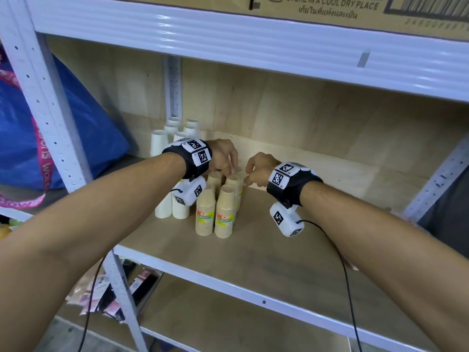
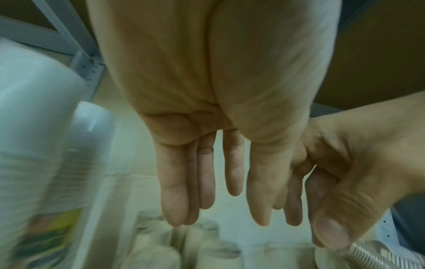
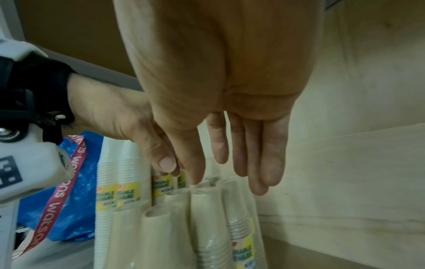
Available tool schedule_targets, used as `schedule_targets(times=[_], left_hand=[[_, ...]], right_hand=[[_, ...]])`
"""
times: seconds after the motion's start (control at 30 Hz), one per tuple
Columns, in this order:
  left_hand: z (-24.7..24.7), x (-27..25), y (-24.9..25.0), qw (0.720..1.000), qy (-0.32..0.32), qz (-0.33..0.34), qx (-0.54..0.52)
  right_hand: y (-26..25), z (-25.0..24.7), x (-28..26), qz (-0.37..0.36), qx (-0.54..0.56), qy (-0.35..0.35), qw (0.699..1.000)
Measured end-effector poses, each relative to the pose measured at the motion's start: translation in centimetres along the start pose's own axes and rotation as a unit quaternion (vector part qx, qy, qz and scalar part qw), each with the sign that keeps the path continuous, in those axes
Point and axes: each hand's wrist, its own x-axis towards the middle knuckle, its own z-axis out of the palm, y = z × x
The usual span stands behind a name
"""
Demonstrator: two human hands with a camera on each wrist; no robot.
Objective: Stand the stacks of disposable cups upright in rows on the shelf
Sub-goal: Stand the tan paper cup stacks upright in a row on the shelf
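Several tan cup stacks (image 1: 224,212) stand upright in a tight cluster on the wooden shelf board (image 1: 266,250). White cup stacks (image 1: 162,207) stand to their left, and more white stacks (image 1: 158,142) line up behind. My left hand (image 1: 224,161) and right hand (image 1: 253,171) hover close together over the rear tan stacks. The left hand (image 2: 218,209) hangs with straight fingers above the tan tops (image 2: 202,245). The right hand (image 3: 230,172) also points straight fingers down over the tan stacks (image 3: 207,227). Neither hand holds anything; whether fingertips touch the wrap is unclear.
A blue bag (image 1: 76,123) with a pink strap fills the bay to the left. A cardboard box (image 1: 330,8) sits on the shelf above. A perforated post (image 1: 172,87) stands at the back. Bare board extends right of the cups. Packets (image 1: 106,295) lie below.
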Motion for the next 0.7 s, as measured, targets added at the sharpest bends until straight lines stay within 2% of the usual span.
schedule_targets(times=[0.1,0.47,0.7], left_hand=[[0.0,1.3,2.4,0.999,0.022,0.026,0.028],[4.5,6.3,12.5,0.987,-0.006,0.156,0.045],[9.3,8.6,17.5,0.973,-0.057,0.219,0.054]], right_hand=[[2.3,-1.3,-0.8,0.033,-0.015,0.013,0.999],[14.8,-6.1,-5.5,0.181,-0.075,0.074,0.978],[22.0,-5.9,-8.3,0.277,-0.065,0.054,0.957]])
